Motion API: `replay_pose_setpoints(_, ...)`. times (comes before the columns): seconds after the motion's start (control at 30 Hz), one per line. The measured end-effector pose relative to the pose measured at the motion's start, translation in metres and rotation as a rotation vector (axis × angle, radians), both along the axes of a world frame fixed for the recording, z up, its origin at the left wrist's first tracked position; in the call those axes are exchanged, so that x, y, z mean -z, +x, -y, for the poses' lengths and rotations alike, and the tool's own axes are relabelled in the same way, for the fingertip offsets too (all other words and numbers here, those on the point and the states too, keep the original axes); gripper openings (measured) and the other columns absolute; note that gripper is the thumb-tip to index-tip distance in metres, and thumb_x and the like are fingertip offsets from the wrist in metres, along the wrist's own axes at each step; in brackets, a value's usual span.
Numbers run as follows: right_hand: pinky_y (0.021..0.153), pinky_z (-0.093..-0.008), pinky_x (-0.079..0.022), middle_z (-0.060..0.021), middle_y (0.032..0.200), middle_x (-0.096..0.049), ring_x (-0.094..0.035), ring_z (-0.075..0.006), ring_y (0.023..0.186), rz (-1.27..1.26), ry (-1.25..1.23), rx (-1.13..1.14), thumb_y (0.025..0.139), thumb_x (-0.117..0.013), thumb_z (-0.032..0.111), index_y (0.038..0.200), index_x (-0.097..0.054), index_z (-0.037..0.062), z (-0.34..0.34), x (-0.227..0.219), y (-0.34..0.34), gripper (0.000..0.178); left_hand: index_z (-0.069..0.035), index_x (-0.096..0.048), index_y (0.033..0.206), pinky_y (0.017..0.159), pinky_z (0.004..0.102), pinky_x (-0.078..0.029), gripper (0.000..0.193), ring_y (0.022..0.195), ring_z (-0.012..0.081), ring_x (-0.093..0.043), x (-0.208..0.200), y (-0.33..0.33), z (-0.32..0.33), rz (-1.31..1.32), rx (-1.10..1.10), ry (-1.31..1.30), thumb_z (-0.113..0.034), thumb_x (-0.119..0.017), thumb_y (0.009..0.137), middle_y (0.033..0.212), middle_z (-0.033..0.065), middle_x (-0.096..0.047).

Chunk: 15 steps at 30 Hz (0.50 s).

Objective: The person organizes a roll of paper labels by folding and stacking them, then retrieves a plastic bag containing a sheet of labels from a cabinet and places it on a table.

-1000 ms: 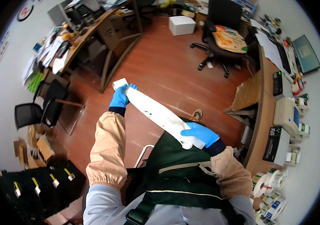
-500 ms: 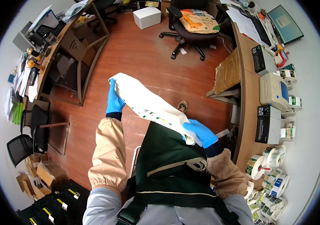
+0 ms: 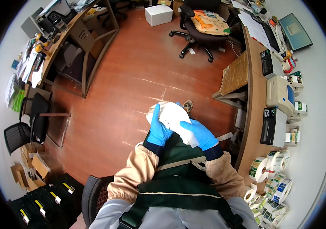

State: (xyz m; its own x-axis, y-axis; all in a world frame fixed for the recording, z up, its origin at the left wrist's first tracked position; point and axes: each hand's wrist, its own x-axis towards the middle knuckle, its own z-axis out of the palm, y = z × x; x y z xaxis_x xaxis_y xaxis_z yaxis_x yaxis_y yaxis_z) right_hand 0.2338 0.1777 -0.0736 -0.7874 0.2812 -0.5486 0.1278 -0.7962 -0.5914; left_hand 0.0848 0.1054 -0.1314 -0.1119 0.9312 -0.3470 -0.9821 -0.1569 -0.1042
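Left hand (image 3: pixel 159 131): gripped the white strip (image 3: pixel 176 116) from its left, with the thumb laid along the near face and the other fingers mostly lost behind.
Right hand (image 3: pixel 202 134): pinched the strip's lower right end, thumb uppermost, the rest tucked out of sight beneath.
White strip: hung bunched between both hands, in front of the dark green apron (image 3: pixel 182 189); bore dark specks too small to make out.
Red-brown floor (image 3: pixel 132 76): gave wide room ahead of the hands, reaching across to the left desk (image 3: pixel 68 29).
Right desk (image 3: pixel 255 114): bordered that room with a long edge, well apart from the strip.
Shoe (image 3: pixel 188 105): showed just beyond the strip, partly covered.
Near chair (image 3: pixel 89 198): stood by the left sleeve, largely hidden.
Office chair (image 3: pixel 199 34): ran off the upper edge.
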Motion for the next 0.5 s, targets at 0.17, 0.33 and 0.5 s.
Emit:
replay_pose_setpoints(0.17,0.060,-0.0219,-0.049,-0.0019,0.088,-0.065,-0.061,-0.0101,0.069,0.182,0.247,-0.180,0.085,-0.071,0.019,0.110,-0.063,-0.0007,0.016,-0.010,0.006,0.032,0.001,-0.050,0.128,0.100,0.0439,-0.047,0.044,0.103,0.0289,-0.062,-0.005,-0.040,-0.007,-0.124,-0.078,-0.076,-0.007,-0.061,0.086,0.108,0.0134,-0.063)
replay_pose_setpoints(0.33,0.071,-0.0236,-0.047,-0.0025,0.091,-0.064,-0.058,-0.0088,0.080,0.173,0.438,-0.259,0.084,-0.070,0.013,0.108,-0.063,-0.0026,0.021,-0.044,0.039,0.029,-0.001,-0.050,0.126,0.101,0.0456,-0.047,0.043,0.110,0.0300,-0.059,0.003,-0.067,0.000,-0.241,-0.155,-0.109,-0.007,-0.063,0.085,0.115,0.0132,-0.060)
replay_pose_setpoints(0.5,0.078,-0.0261,-0.048,-0.0042,0.098,-0.065,-0.059,-0.0110,0.086,0.286,0.472,-0.251,0.082,-0.069,0.014,0.111,-0.062,-0.0024,0.026,-0.031,0.084,0.034,0.001,-0.053,0.120,0.094,0.0420,-0.050,0.040,0.102,0.0288,-0.062,0.001,-0.082,-0.007,-0.326,-0.109,-0.099,-0.017,-0.067,0.086,0.109,0.0141,-0.062)
